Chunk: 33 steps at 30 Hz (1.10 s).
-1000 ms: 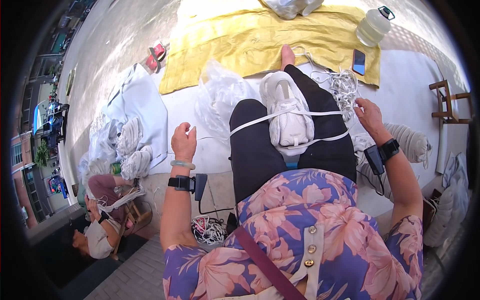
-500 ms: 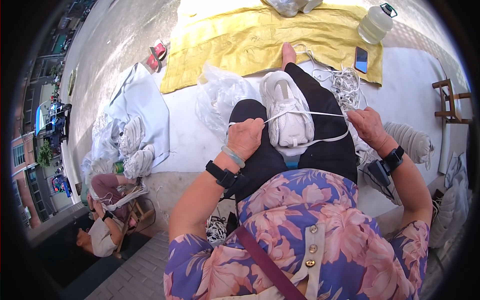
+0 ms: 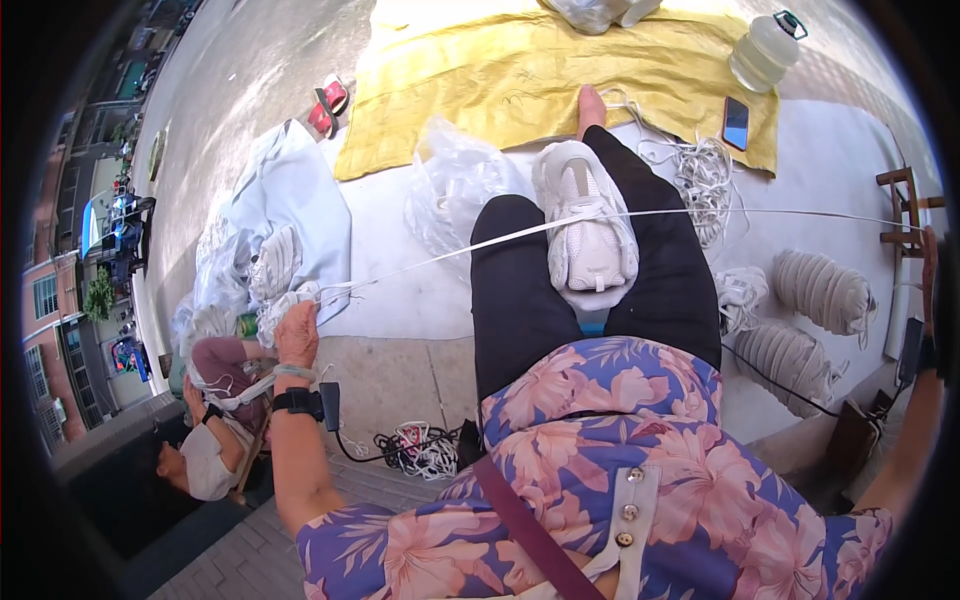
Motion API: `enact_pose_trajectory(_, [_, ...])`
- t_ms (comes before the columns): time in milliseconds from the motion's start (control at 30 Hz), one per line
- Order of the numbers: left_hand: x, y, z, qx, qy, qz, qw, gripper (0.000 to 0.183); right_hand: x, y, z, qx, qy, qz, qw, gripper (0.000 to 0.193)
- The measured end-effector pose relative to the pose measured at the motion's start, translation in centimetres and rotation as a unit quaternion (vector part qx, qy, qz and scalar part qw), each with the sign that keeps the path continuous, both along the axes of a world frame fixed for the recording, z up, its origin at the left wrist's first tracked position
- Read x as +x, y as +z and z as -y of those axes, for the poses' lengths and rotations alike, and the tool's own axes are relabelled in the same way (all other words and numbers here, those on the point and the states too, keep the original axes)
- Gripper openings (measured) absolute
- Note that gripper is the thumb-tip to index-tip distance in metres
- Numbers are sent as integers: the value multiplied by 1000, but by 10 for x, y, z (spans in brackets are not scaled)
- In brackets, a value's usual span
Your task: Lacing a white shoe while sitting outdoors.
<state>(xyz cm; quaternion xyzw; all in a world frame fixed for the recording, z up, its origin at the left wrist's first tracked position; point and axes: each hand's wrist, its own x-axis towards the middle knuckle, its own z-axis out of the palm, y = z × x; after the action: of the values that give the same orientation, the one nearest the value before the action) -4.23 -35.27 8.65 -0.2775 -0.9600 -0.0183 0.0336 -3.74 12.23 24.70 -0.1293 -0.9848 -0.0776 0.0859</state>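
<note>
A white sneaker (image 3: 592, 250) lies across my lap between my thighs, its toe pointing away from me. From it a white shoelace (image 3: 440, 257) runs taut to both sides. My left hand (image 3: 297, 338), far out to the left, is closed on one end, with the tips trailing past the fingers. Out at the right rim, my right hand (image 3: 930, 275) is partly cut off by the dark border; the other lace end leads straight to it. Its fingers are narrow and mostly hidden, but the lace stays tight there.
A clear plastic bag (image 3: 455, 190) lies beyond my left knee. Loose white laces (image 3: 703, 180) pile up near a phone (image 3: 735, 122) and a water jug (image 3: 765, 52). Bundled pale shoes (image 3: 822, 290) lie at right, near a wooden stool (image 3: 900, 210). Another person (image 3: 215, 455) sits at lower left.
Both hands have swept wide apart, left hand to the left, right hand to the right rim, pulling the lace out long and straight. The loop over the shoe's heel end is gone.
</note>
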Motion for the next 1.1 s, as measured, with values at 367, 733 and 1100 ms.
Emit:
enact_pose_trajectory(367, [-3,119,151,-115,216,-100,964,20,140,-51,-13,-288,-153,61,943,16])
enact_pose_trajectory(733, [37,-2,-66,139,372,498,771,30,256,-182,-208,-642,-276,135,702,31])
enact_pose_trajectory(1100, [65,-47,-310,345,140,696,614,17,138,-226,-41,-874,-208,78,432,13])
